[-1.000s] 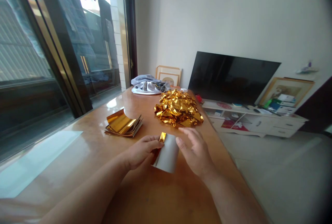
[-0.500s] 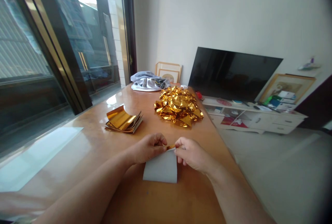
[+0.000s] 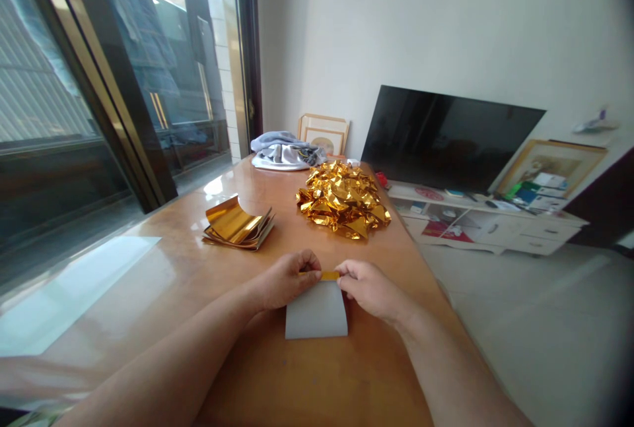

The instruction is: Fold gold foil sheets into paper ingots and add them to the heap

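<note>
A sheet of gold foil paper (image 3: 317, 313) lies pale side up on the wooden table, its far edge folded over into a narrow gold strip. My left hand (image 3: 292, 278) pinches the left part of that folded edge. At the right end of the fold, my right hand (image 3: 367, 287) is closed on the paper between thumb and fingers. Beyond my left hand is a stack of gold foil sheets (image 3: 236, 224), its top sheet curling up. A heap of folded gold foil pieces (image 3: 344, 199) sits farther off to the right.
The wooden table (image 3: 317, 384) runs away toward the wall, its right edge near my right forearm. Bundled grey cloth (image 3: 284, 150) and a framed picture (image 3: 324, 133) are at the far end. A television (image 3: 450, 140) stands on a white cabinet (image 3: 515, 235) beyond.
The strip at the paper's far edge now lies flatter and straighter, showing more gold between my hands. The sheet has shifted slightly right and sits squarer. Both hands keep their pinch.
</note>
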